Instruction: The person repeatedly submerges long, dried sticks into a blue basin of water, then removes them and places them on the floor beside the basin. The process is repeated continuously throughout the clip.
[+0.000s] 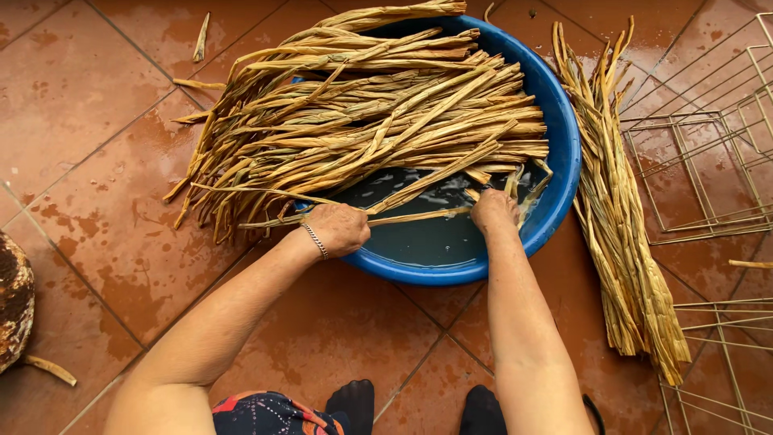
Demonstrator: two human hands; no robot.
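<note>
A blue round basin (564,153) of dark water stands on the tiled floor, with a large pile of long dried plant stalks (378,113) lying across it, their ends spilling over its left rim. My left hand (338,228), with a bracelet on the wrist, grips one long stalk (411,216) at the basin's near rim. My right hand (493,209) holds the same stalk farther right, just above the water. The stalk runs straight between both hands.
A second bundle of stalks (616,201) lies on the wet red floor tiles right of the basin. Wire frames (708,161) sit at the far right. A dark round object (12,298) is at the left edge. Loose stalk scraps (200,39) lie near the top left.
</note>
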